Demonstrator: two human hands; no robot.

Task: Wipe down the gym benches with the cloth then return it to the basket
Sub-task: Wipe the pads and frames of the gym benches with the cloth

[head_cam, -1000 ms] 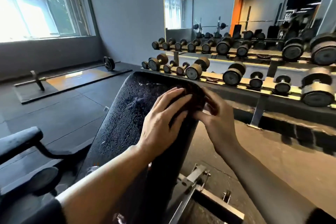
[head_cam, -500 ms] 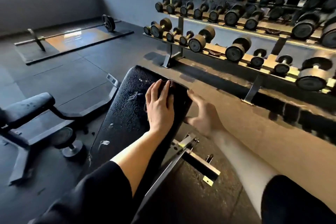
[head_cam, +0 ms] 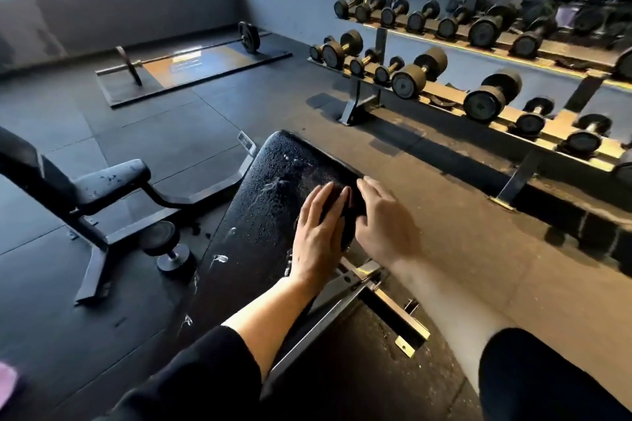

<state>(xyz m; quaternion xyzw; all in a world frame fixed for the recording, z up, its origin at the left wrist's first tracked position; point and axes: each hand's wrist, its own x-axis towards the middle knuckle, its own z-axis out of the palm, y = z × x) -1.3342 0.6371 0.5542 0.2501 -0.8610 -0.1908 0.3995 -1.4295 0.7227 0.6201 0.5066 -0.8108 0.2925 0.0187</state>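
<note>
- Left hand (head_cam: 319, 229) lies flat, fingers straight, pressing the dark cloth (head_cam: 345, 215) onto the wet bench (head_cam: 270, 195).
- Right hand (head_cam: 383, 222) rests beside it, fingers loosely curled at the cloth's right edge; whether it pinches it, I cannot tell.

The black padded incline bench (head_cam: 273, 202) sits centre, the two-tier dumbbell rack (head_cam: 478, 102) at two o'clock, the barbell on its platform (head_cam: 191, 56) at eleven, a second black padded seat (head_cam: 102, 181) at nine.

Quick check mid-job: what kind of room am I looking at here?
A gym's free-weights area, almost certainly. A two-tier dumbbell rack lines the mirrored wall, a loaded barbell lies on a lifting platform, and the padded bench being wiped is beaded with droplets.
</note>
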